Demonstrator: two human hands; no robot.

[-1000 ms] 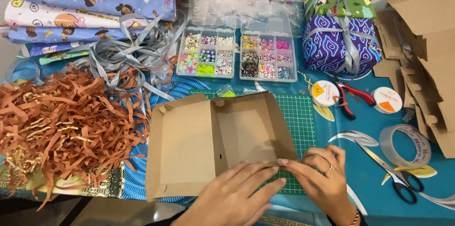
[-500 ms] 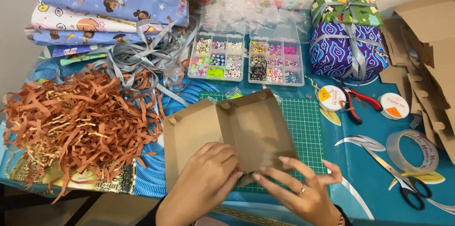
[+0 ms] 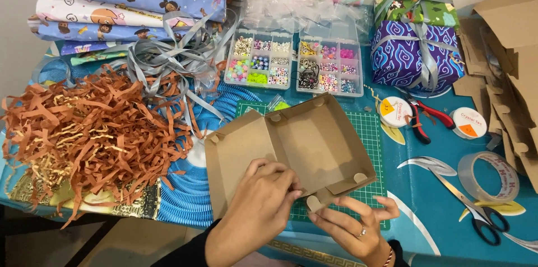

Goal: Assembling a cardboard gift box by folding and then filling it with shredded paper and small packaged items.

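Since a second ago I see the cardboard box (image 3: 297, 152) turned; my left hand (image 3: 260, 211) now pinches its near wall, my right hand (image 3: 353, 228) pinching the corner tab.

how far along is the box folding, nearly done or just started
About midway, it seems. Done: the brown cardboard box has its far and right walls standing, and its lid lies open flat. In hand: the left hand holds the near edge while the right hand works the near corner tab. Left: the shredded paper lies outside the box, which holds nothing.
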